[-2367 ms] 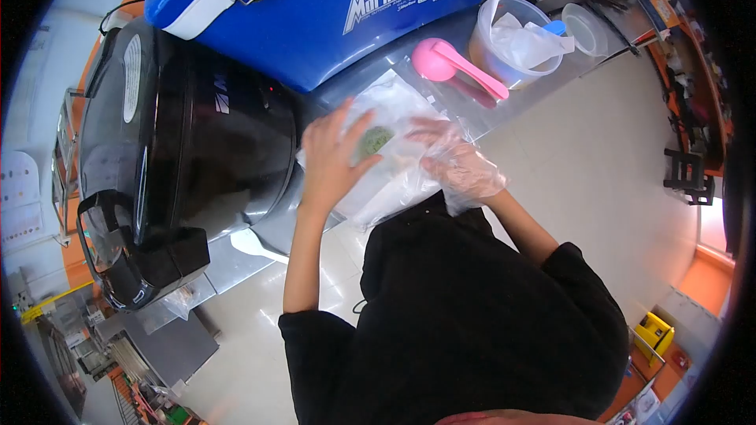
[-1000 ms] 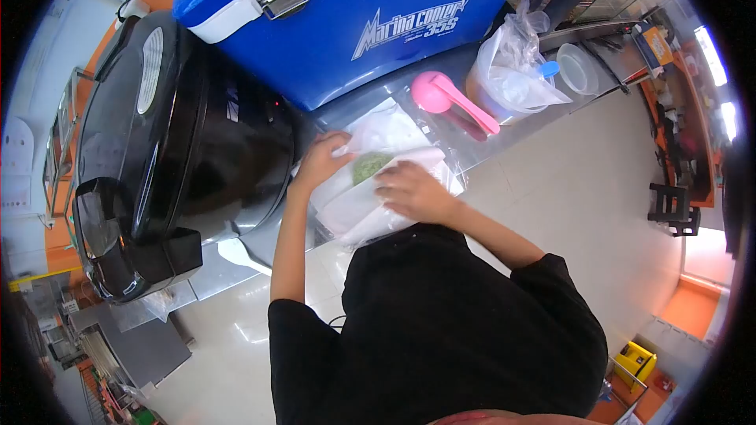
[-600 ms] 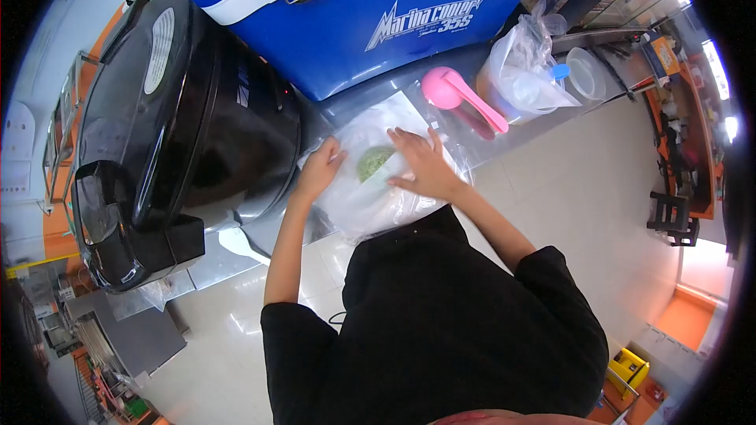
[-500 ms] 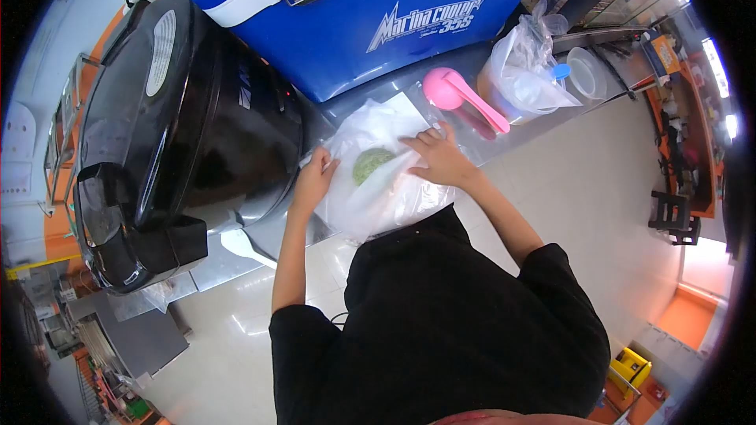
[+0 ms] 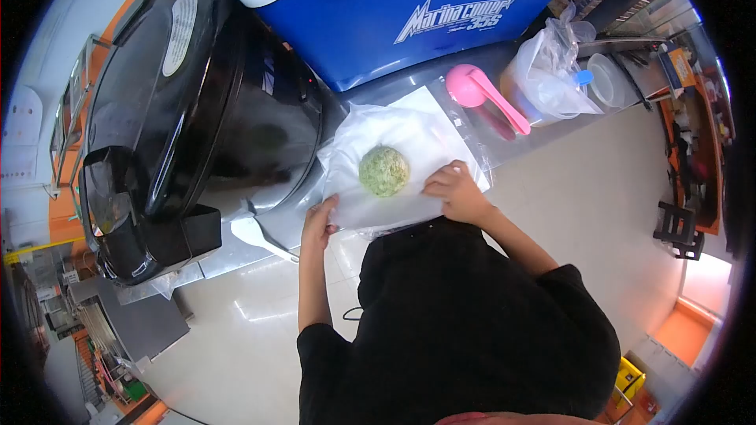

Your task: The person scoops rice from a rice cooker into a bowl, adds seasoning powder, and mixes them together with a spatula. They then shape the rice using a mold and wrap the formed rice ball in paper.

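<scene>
A round, speckled green lump of food [image 5: 384,171] sits on a thin white plastic sheet [image 5: 354,142], which is spread over white paper [image 5: 431,102] on a metal counter. My left hand [image 5: 319,222] is closed on the sheet's near left edge. At its near right side, my right hand [image 5: 457,191] pinches the sheet with bent fingers. Neither hand touches the green lump, which lies between them, a little farther from me.
A large black rice cooker [image 5: 197,102] stands at left, with a white paddle [image 5: 256,234] beside it. Behind is a blue cooler box [image 5: 378,31]. To the right are a pink scoop [image 5: 467,86], a bag-lined container [image 5: 543,79] and a clear plastic tub [image 5: 608,83].
The sheet that partly covered the green lump has been drawn back, so the lump lies uncovered. Both hands have come nearer my body, and more of the white paper shows.
</scene>
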`<action>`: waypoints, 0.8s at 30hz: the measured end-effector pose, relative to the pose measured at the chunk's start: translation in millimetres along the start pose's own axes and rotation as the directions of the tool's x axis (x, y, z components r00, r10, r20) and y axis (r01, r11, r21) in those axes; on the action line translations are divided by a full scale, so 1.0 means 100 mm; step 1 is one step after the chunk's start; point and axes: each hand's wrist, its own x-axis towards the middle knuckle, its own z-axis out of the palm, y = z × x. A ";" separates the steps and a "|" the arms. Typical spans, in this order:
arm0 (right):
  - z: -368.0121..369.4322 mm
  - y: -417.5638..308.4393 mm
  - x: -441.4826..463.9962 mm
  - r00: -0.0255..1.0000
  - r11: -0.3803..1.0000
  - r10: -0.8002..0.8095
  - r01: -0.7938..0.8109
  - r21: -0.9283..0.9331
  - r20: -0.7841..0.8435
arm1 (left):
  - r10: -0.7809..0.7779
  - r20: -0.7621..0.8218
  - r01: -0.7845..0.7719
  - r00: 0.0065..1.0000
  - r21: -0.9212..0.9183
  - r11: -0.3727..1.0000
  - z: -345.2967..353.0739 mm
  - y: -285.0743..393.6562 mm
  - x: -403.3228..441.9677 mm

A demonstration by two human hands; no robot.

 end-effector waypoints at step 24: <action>0.31 -0.29 0.21 0.990 0.995 0.035 -0.048 -0.087 -0.140 | 0.892 0.141 -0.033 0.429 0.989 -0.141 1.14 0.05 0.10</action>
